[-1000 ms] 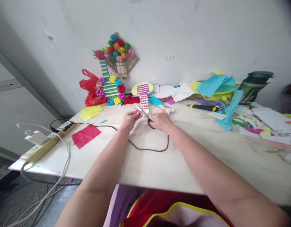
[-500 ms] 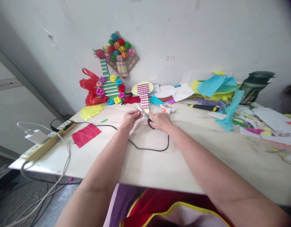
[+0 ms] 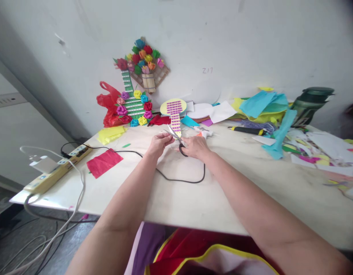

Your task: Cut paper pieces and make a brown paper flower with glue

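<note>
My right hand (image 3: 195,147) holds a pair of scissors (image 3: 182,149) with black handles, its blades apart and pointing up and left. Close by on the left, my left hand (image 3: 160,144) is pinched near the blade tips; what its fingertips hold is too small to make out. Just beyond the blades stands a yellow paper piece (image 3: 181,102) with a round head and a neck covered in purple strips. A white glue gun (image 3: 207,133) lies behind my right hand, partly hidden.
A black cord (image 3: 183,181) loops below my hands. Red paper (image 3: 104,162) and a power strip (image 3: 60,168) lie left. A flower-trimmed green guitar shape (image 3: 133,105) leans at the back. Paper scraps (image 3: 322,145) and a dark bottle (image 3: 312,105) are right.
The scissor blades have opened wider. Both hands stay in nearly the same place.
</note>
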The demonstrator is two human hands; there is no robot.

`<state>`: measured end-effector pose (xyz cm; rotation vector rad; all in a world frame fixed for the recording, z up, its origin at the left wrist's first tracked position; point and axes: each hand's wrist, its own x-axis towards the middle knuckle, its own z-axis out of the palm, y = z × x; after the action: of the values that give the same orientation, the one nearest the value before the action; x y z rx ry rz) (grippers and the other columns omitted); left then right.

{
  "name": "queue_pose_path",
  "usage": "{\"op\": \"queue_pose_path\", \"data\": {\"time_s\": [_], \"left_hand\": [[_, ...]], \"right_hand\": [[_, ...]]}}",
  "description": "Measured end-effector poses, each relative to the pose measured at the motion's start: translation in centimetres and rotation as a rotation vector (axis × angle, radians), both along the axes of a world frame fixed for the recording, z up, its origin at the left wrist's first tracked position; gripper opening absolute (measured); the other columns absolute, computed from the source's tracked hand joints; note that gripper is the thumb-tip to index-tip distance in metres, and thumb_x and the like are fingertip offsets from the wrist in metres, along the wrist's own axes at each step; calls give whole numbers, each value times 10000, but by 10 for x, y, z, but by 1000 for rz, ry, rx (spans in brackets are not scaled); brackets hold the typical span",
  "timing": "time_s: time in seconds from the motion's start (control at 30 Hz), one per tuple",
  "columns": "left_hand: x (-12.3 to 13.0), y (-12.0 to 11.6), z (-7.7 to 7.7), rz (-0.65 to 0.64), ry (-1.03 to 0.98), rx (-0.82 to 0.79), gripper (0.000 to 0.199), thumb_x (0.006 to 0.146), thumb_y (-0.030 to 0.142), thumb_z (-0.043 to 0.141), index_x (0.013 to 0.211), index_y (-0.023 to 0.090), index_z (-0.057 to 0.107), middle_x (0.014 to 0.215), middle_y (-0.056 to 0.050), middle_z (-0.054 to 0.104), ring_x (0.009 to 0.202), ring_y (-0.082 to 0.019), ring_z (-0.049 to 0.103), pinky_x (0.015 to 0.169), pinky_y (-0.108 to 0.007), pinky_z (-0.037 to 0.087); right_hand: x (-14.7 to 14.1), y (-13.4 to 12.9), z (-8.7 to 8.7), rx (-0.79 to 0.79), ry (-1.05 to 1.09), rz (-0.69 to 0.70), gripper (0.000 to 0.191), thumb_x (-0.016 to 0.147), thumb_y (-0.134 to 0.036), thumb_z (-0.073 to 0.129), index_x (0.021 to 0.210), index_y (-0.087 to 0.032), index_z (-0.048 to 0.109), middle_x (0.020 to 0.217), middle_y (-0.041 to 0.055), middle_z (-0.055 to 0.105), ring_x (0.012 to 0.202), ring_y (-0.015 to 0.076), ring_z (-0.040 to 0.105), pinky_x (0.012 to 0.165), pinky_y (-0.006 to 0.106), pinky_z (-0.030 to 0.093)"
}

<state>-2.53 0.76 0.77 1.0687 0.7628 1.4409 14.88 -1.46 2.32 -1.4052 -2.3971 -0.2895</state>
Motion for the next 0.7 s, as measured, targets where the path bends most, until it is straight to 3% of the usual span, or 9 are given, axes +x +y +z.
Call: {"op": "queue_pose_path", "data": {"time_s": [0.7], "left_hand": [[-2,2,-2,1,-53,-13,153,552,115,744,668,99,645,676,-27,636,662,-113,615,793,-287,483]], "right_hand": [[-3,0,2,-26,8,4,498,807,-546,363,1101,-208,580,914,98,675,858,241,603,664,304,374]]}}
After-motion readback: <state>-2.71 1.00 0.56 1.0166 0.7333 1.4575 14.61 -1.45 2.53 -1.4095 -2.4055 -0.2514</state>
